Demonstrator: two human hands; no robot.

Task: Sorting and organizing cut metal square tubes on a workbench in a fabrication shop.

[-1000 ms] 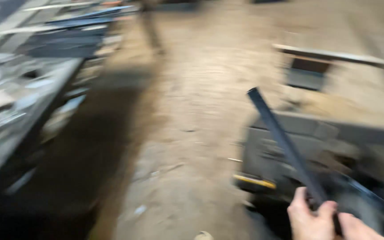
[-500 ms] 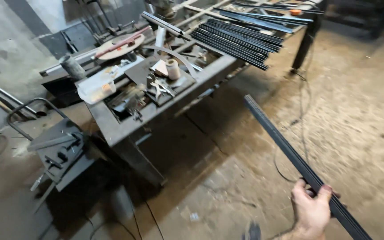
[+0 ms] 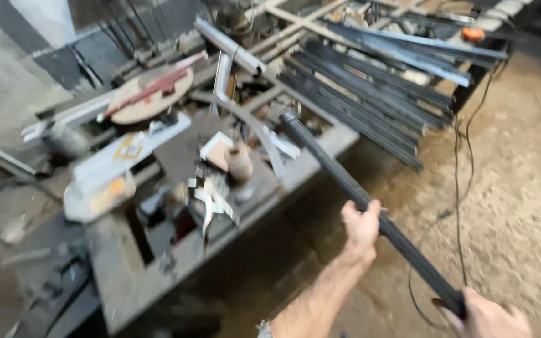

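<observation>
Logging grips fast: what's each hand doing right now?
Left hand: closed around the long dark metal bar, partway along it.
Right hand: closed on the bar's near end, at the frame's bottom edge.

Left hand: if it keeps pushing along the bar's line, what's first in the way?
Probably the curved metal strip on the workbench. The left hand holds the dark bar, whose far tip sits near that strip; depth is unclear.

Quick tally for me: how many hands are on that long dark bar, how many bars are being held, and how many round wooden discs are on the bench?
Hands on the bar: 2 (left hand, right hand)
Long dark bar held: 1
Round wooden disc: 1
Total: 4
</observation>
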